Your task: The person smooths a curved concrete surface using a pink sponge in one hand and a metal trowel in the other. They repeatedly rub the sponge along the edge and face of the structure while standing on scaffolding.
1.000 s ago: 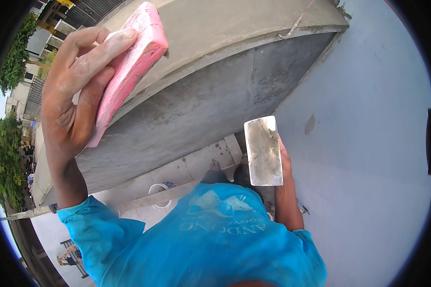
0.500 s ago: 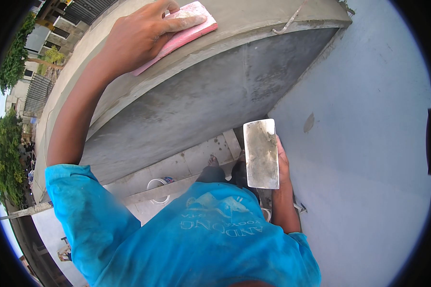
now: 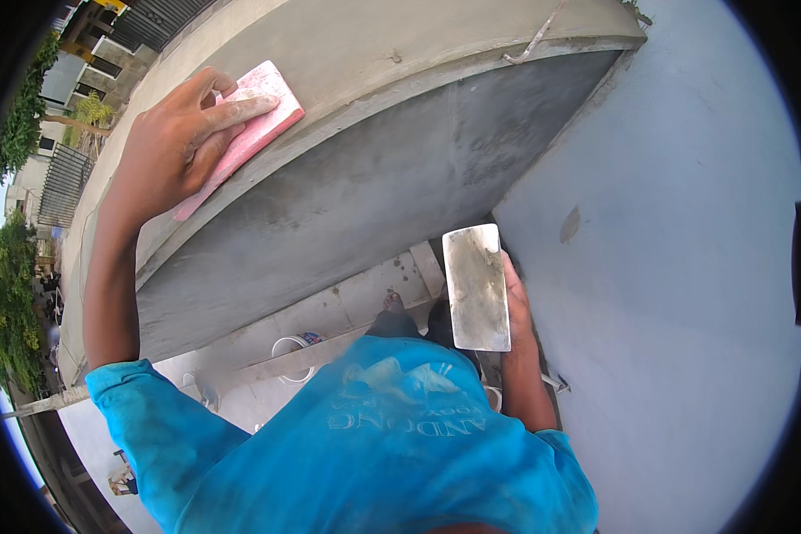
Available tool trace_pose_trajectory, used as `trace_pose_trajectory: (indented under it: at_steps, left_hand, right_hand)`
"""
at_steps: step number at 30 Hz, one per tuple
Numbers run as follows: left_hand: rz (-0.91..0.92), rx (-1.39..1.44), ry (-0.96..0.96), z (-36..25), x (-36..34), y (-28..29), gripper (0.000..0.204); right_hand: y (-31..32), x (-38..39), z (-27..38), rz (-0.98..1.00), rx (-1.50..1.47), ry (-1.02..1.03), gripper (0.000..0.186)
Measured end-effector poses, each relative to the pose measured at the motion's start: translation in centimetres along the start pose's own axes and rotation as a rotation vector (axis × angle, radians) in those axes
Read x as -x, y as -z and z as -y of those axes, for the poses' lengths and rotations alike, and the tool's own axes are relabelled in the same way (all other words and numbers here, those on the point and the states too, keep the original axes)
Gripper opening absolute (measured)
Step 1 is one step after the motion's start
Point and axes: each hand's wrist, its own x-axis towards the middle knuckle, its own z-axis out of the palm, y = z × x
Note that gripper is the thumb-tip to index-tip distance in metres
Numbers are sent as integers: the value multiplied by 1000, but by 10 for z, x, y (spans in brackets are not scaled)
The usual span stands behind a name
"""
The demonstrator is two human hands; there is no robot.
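My left hand [image 3: 173, 142] grips a pink, dust-whitened foam block [image 3: 262, 98] with curled fingers, laid against the beige plastered band [image 3: 347, 44] of a curved structure, along its edge. Lower right, my right hand [image 3: 516, 294] holds a rectangular steel trowel [image 3: 476, 285] from behind, its plate smeared with grey mortar and facing up. The trowel is apart from the block, before the darker grey curved face [image 3: 374, 178] below the band.
A pale wall [image 3: 667, 267] rises on the right. A bent rod [image 3: 529, 44] sticks out at the band. Below are my foot, a tiled step [image 3: 325, 307] and a white bucket [image 3: 294, 356]. Trees [image 3: 9, 294], fences and buildings lie beyond at far left.
My left hand went from raised with the block at left, up and right onto the band, then back down-left along it. My right hand with the trowel shifted slightly left.
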Motion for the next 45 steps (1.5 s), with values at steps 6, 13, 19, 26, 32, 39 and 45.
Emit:
trace_pose_trajectory:
  at_steps: [6, 13, 19, 26, 32, 39, 45]
  left_hand:
    - [-491, 187, -196, 33, -53, -19, 29]
    - [-425, 103, -280, -8, -129, -31, 26]
    - [-339, 63, -191, 30, -21, -41, 39]
    - [-326, 190, -117, 70, 70, -22, 41]
    - [-462, 45, -382, 57, -69, -17, 42]
    - [-508, 252, -380, -31, -166, -6, 21]
    - [-335, 149, -114, 34, 23, -22, 36]
  right_hand:
    - [-10, 0, 0, 46, -35, 69, 81]
    - [-15, 3, 1, -39, 84, 45, 87]
    - [-7, 2, 2, 1, -58, 5, 73]
    - [-19, 2, 0, -17, -40, 37, 69]
    - [-36, 5, -4, -118, 31, 80, 83]
    - [-30, 5, 6, -64, 12, 18, 72]
    - [-24, 2, 18, 33, -31, -81, 63]
